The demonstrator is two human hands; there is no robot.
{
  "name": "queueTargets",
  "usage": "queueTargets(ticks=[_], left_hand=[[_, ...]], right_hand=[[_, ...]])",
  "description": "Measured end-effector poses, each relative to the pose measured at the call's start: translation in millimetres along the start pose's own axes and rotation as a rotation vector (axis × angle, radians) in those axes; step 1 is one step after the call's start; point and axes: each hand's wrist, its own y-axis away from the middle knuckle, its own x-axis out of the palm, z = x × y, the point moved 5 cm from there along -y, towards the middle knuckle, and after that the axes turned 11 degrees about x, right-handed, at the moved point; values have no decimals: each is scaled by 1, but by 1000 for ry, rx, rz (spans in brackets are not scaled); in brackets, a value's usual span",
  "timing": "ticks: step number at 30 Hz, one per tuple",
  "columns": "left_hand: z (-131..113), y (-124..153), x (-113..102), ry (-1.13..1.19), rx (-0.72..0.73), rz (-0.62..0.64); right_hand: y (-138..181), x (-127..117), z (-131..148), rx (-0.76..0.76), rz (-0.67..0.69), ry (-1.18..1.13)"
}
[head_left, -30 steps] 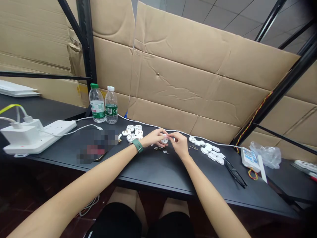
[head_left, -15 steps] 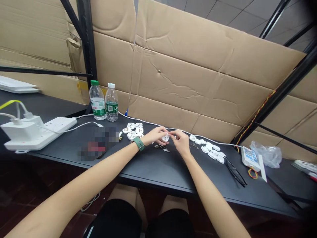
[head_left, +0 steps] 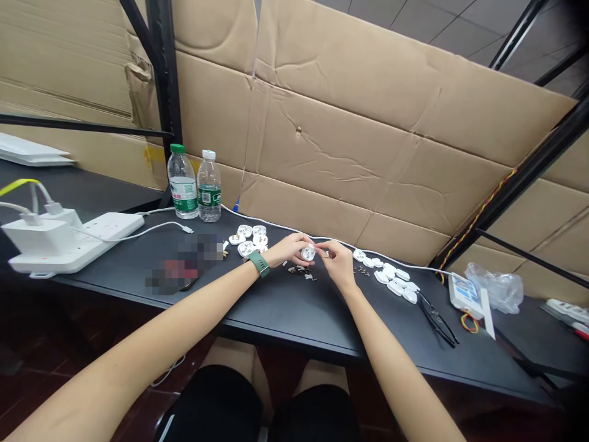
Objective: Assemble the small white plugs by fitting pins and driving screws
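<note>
My left hand (head_left: 289,250), with a green watch on its wrist, pinches a small white plug shell (head_left: 308,252) just above the black table (head_left: 294,307). My right hand (head_left: 338,263) meets it from the right, fingertips pinched at the shell; whatever it holds is too small to name. Small metal pins (head_left: 304,272) lie on the table under both hands. One group of white plug shells (head_left: 250,238) sits left of my hands. Another row of shells (head_left: 393,282) lies to the right.
Two water bottles (head_left: 196,183) stand at the back left by a white power strip (head_left: 69,240) with chargers. A blurred flat object (head_left: 184,268) lies left of the hands. Black pliers (head_left: 435,323), a packet (head_left: 464,293) and a plastic bag (head_left: 497,287) lie right. Cardboard lines the back.
Both hands stay pinched together at the white shell, shifting slightly up and right in the picture as the camera tilts. Nothing on the table has moved.
</note>
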Motion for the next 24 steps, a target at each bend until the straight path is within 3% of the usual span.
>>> queueTargets(ticks=[20,24], left_hand=[[12,-3,-4,-40,96,96],[12,-5,-7,-37,92,67]], right_hand=[[0,0,7,-49,22,-29],[-2,0,0,15,18,-71]])
